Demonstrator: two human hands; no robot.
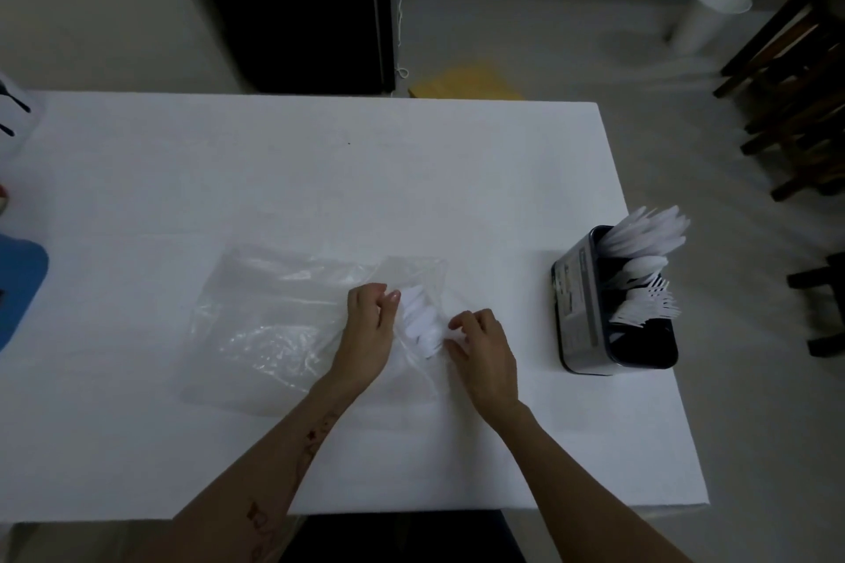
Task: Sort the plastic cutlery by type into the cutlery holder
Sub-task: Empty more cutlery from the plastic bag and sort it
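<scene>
Two hands at work, and we start with the biggest thing in play, the white-covered table (320,178), which gives plenty of flat room but drops off just beyond the holder on the right. Next down in size, the clear plastic bag (274,325) lies crumpled near the front middle of the table, and it is the likeliest troublemaker: slick film, loose folds, and anything pulled out fast could drag the whole bag along or catch on its mouth. Then the black cutlery holder (590,311), standing near the table's right edge, well apart from the hands, with knives, spoons and forks already upright in separate compartments; a careless reach could tip it toward that edge, and its crowded sections could snag a new handful. Now the hands: the left hand (370,325) has its fingers curled, seemingly pinching the bag's film beside the bundle, while the right hand (482,350) curls its fingers against the other side, though whether it grips film or cutlery I cannot tell. Smallest of all, the bunch of white plastic cutlery (423,320) sits between the two hands, apparently inside the bag's opening; white on white, the type is hard to read, so a mis-sort looks a real risk.
</scene>
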